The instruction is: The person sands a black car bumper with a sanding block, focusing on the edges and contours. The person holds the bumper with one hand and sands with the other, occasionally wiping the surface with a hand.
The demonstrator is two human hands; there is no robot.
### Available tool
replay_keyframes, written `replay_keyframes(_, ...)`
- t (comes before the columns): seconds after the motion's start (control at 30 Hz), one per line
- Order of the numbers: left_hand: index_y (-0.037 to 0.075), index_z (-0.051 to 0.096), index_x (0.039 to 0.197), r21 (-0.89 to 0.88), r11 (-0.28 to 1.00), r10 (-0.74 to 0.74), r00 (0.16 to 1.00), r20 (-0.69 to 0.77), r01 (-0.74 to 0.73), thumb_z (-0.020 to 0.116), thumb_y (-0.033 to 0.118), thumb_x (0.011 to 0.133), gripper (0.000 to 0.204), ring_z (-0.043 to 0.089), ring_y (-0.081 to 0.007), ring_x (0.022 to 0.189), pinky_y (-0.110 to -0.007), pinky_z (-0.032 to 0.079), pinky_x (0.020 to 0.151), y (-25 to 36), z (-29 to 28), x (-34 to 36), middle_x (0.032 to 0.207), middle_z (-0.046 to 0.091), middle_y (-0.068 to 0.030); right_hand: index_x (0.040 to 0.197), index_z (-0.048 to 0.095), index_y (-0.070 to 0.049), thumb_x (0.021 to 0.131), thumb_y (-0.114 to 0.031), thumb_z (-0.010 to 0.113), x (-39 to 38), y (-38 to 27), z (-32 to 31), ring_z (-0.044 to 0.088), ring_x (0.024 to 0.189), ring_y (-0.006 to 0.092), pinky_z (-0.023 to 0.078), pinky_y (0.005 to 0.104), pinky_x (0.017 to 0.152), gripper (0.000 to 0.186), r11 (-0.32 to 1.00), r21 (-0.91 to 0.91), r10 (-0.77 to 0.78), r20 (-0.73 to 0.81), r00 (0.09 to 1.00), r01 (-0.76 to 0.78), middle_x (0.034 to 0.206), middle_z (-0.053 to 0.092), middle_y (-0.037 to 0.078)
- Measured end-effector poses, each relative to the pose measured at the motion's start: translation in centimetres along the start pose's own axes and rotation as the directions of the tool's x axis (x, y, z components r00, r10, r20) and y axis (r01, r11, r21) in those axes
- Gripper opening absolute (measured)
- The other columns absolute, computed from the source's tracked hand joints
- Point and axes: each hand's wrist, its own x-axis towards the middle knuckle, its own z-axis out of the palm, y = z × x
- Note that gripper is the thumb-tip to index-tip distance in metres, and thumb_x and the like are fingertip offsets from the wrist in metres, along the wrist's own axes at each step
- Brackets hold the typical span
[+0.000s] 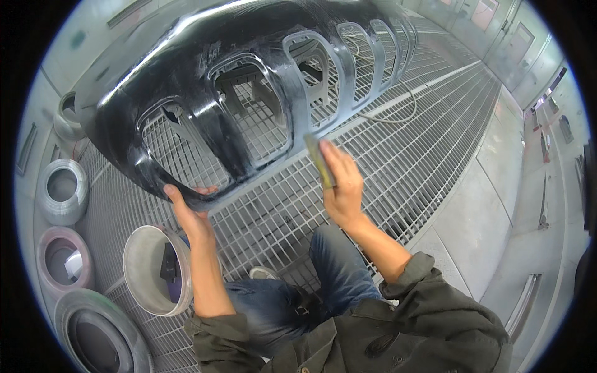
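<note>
In the head view we look down at a black grille panel [214,133] that spans the upper left and upper middle, above a metal grating [448,137] floor, with a row of tall, rounded openings running along it. Its upper surface shines, while the bars and rims around several openings look dull and whitish. Our left hand [191,214] grips the panel's lower edge at the near left corner, thumb on the outer side and fingers curled around the rim at the first opening. Our right hand [345,186] is closed around a flat, yellowish-green sanding pad [319,163], held on edge at the panel's lower border, below the bar between the second and third openings; the pad is blurred, so we cannot tell whether it touches the surface. Just beside our left forearm stands a whitish bucket [142,267] with a dark item [168,264] inside. Along the left wall we see several tyre-like rings [65,214], one of them with a white piece [73,264] in its hollow. A thin hose [415,109] loops over the grating beyond the panel's lower edge. Below our hands show our blue jeans [261,311], a pale shoe [264,273] and the dark shirt [398,336], its sleeves rolled up.
</note>
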Motion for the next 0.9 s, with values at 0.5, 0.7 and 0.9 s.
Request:
replay_keyframes(0.5,0.002,0.058,0.090,0.038,0.999,-0.024,1.000,0.008,0.024,0.048,0.080,0.093,0.078,0.068,-0.0332,0.081,-0.049,0.054,0.090,-0.2,0.5,-1.2,0.076,0.063,-0.0123,0.144,0.049,0.010,0.092,-0.028,0.069,17.6,-2.1,4.3,0.043,0.145,0.0434,0.031,0.0545,0.120,0.068,0.925,-0.128,-0.356,0.040,0.934,0.358,0.153,0.047,0.030)
replay_keyframes(0.7,0.003,0.062,0.085,0.016,0.998,0.053,0.999,0.003,-0.053,0.046,0.076,0.097,0.075,0.070,-0.0310,0.078,-0.047,0.056,0.087,0.3,0.4,-1.2,0.073,0.064,-0.0117,0.145,0.049,0.009,0.087,-0.031,0.074,12.1,-0.4,3.4,0.043,0.146,0.0416,0.031,0.0518,0.121,0.075,0.898,-0.181,-0.385,0.115,0.916,0.400,0.153,0.048,0.027)
replay_keyframes(0.9,0.004,0.059,0.083,0.082,0.996,0.027,0.999,-0.020,-0.025,0.046,0.084,0.090,0.081,0.068,-0.0319,0.080,-0.049,0.054,0.088,0.1,0.8,-1.4,0.074,0.062,-0.0115,0.143,0.050,0.011,0.080,-0.024,0.079,14.3,-2.1,3.4,0.045,0.144,0.0423,0.032,0.0515,0.121,0.077,0.872,-0.178,-0.430,0.169,0.887,0.456,0.152,0.048,0.029)
